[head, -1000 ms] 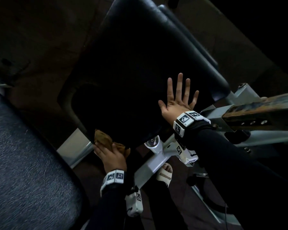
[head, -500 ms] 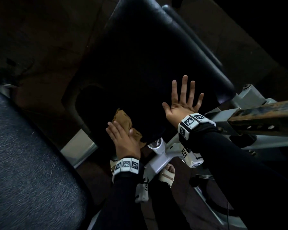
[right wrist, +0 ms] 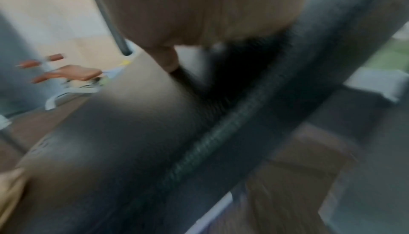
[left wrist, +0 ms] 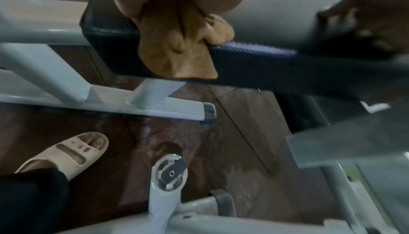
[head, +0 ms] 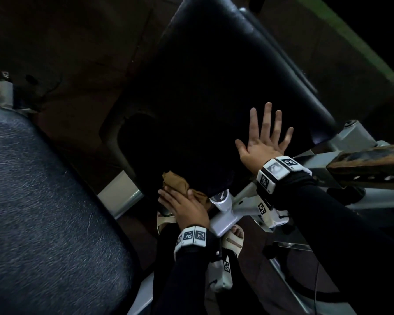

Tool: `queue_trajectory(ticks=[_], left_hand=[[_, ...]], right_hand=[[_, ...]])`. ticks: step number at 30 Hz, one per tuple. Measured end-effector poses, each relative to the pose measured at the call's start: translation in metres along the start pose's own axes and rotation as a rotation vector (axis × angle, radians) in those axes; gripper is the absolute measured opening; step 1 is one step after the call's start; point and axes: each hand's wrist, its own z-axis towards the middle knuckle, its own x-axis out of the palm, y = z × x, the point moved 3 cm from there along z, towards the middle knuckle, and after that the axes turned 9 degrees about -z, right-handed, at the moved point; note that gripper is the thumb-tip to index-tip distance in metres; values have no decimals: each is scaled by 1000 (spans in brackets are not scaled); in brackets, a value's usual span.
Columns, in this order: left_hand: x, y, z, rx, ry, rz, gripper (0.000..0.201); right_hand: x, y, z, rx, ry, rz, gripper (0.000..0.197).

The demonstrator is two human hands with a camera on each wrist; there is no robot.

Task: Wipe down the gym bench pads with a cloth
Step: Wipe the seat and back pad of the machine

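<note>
A black bench pad (head: pixel 214 87) slopes away from me in the head view. My left hand (head: pixel 182 205) lies with its fingers flat on a brown cloth (head: pixel 175 183), pressing it against the pad's near edge. In the left wrist view the cloth (left wrist: pixel 177 54) is bunched under my palm and hangs over the pad's edge (left wrist: pixel 254 59). My right hand (head: pixel 264 137) rests flat on the pad's right side with its fingers spread and holds nothing. The right wrist view is blurred and shows my palm (right wrist: pixel 199 10) on the pad (right wrist: pixel 132 132).
A second, blue-grey textured pad (head: pixel 43 201) fills the left. The white metal frame (head: pixel 228 214) runs under the pad, and a rusty bar (head: pixel 369 158) juts in at the right. My feet in beige sandals (left wrist: pixel 66 153) stand on the brown tiled floor between frame bars (left wrist: pixel 155 108).
My left hand slid the cloth right and up onto the pad, then drew back to the near edge. My right hand stayed flat in the same place.
</note>
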Motion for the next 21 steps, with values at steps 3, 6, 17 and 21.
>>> queue_trajectory(ticks=[3, 6, 17, 21], left_hand=[[-14, -7, 27, -19, -67, -14, 62], [-28, -10, 53, -144, -150, -95, 62], [-57, -51, 137, -276, -140, -8, 58], [-32, -90, 122, 26, -93, 122, 61]], right_hand=[[-15, 11, 9, -11, -85, -9, 91], [-16, 27, 26, -81, 19, -1, 82], [-13, 38, 36, -54, 189, -40, 90], [-15, 40, 35, -42, 217, -29, 91]])
